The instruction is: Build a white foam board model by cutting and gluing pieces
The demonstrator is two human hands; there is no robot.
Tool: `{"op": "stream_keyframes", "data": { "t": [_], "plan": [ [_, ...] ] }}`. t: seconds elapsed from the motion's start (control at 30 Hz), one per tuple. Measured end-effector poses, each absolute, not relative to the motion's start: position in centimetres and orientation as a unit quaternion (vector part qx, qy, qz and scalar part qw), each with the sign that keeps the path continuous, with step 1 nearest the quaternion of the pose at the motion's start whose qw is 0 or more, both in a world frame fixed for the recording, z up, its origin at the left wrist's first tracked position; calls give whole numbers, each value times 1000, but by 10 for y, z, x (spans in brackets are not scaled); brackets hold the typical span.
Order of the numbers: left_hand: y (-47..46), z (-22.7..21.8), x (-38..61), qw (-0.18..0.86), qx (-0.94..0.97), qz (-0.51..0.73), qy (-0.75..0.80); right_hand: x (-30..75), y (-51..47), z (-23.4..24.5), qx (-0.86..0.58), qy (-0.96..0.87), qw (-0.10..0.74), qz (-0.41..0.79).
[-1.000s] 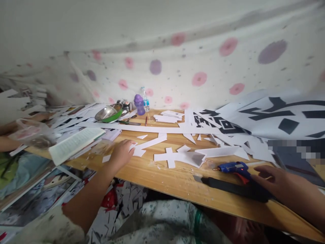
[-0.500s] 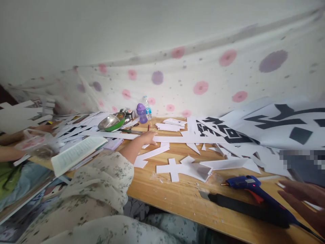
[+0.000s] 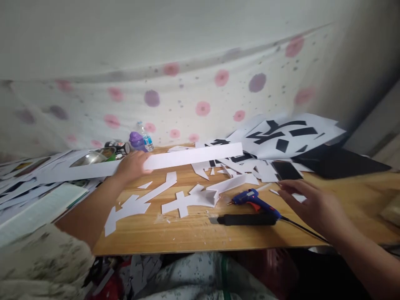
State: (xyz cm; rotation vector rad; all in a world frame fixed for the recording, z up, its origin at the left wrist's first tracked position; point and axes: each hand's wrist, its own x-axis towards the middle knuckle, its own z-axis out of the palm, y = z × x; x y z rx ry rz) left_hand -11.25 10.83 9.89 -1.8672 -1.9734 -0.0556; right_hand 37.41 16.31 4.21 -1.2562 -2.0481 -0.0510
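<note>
Head view: left hand [image 3: 131, 166] at the back of the bench [image 3: 187, 235], fingers [image 3: 142, 161] clamped on a long white strip [image 3: 193, 155]. Right hand [image 3: 309, 200] near the glue gun [image 3: 253, 200], fingers apart. Looks light and bendy, easy to crease; best held near the middle.

Soft dim daylight, motion blur, wide-angle edge stretch

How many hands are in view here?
2. The left hand holds a long white paper strip toward the back of the table; the right hand hovers open, just right of the blue glue gun. No other person's hand shows.
</note>
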Motion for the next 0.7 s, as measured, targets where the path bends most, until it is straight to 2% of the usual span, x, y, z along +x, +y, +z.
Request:
{"op": "stream_keyframes", "data": {
  "t": [0.33, 0.53, 0.6, 0.7],
  "plan": [
    [60, 126, -56, 320, -644, -16, -695, 401, 151, 48, -550, -758, 350, -22],
    [25, 115, -40, 315, -662, -14, -680, 423, 145, 42, -571, -758, 314, -1],
    [12, 111, -39, 303, -661, -8, -686, 421, 141, 38, -538, -786, 305, 10],
    [-8, 104, -41, 291, -652, -4, -700, 400, 135, 34, -402, -874, 272, 12]
  ]
}}
